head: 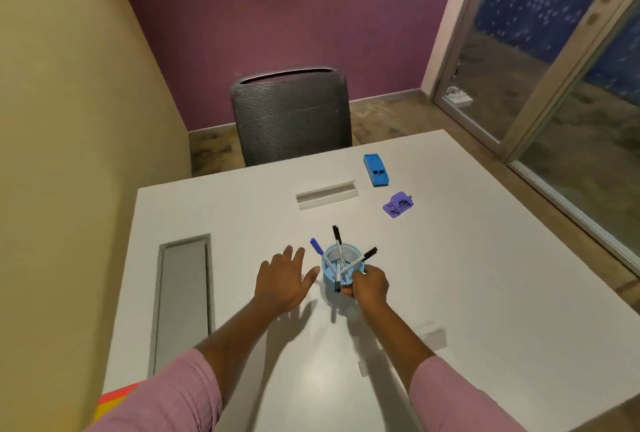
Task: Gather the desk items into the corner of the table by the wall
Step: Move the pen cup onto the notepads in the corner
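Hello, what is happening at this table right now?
A person in pink sleeves is working at a white table. The right hand grips the near side of a light blue mesh pen cup holding several markers, while the left hand is spread open beside the cup, not clearly touching it. A blue whiteboard eraser and a small purple hole punch lie farther away on the right, not yet gathered toward the yellow wall on the left.

Small office room: white desk (450, 293), mesh chair (291, 116), glass door (540, 51).
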Demonstrator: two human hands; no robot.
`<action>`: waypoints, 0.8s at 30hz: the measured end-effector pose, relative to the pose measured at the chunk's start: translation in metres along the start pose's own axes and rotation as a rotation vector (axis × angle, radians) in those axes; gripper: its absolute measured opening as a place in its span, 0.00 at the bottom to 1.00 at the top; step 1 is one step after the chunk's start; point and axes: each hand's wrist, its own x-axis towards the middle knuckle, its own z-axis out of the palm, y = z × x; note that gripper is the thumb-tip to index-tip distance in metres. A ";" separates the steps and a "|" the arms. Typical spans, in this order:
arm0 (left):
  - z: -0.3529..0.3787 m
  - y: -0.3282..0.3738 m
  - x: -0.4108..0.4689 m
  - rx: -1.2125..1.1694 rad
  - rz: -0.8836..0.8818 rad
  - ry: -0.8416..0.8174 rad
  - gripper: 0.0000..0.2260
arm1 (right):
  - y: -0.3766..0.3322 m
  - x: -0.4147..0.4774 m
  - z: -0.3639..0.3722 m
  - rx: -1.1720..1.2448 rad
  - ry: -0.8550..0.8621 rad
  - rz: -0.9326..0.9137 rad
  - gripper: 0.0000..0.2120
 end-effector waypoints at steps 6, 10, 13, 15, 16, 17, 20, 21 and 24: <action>-0.011 -0.086 -0.061 -0.010 -0.163 0.015 0.39 | 0.001 -0.049 0.075 -0.024 -0.161 -0.022 0.10; -0.019 -0.134 -0.102 -0.043 -0.272 0.042 0.39 | 0.004 -0.080 0.119 -0.081 -0.243 -0.054 0.09; -0.025 -0.161 -0.135 -0.065 -0.334 0.063 0.41 | 0.012 -0.100 0.152 -0.103 -0.297 -0.081 0.08; -0.025 -0.175 -0.157 -0.095 -0.371 0.092 0.42 | 0.018 -0.113 0.172 -0.102 -0.338 -0.084 0.08; -0.025 -0.181 -0.167 -0.111 -0.392 0.105 0.42 | 0.020 -0.119 0.181 -0.099 -0.362 -0.080 0.07; -0.024 -0.187 -0.176 -0.127 -0.411 0.114 0.42 | 0.023 -0.124 0.190 -0.101 -0.385 -0.079 0.07; -0.018 -0.203 -0.198 -0.169 -0.471 0.132 0.39 | 0.032 -0.134 0.216 -0.171 -0.416 -0.111 0.07; -0.017 -0.207 -0.204 -0.184 -0.491 0.134 0.39 | 0.036 -0.137 0.225 -0.204 -0.418 -0.125 0.08; -0.015 -0.217 -0.217 -0.209 -0.542 0.121 0.38 | 0.042 -0.151 0.245 -0.261 -0.449 -0.145 0.07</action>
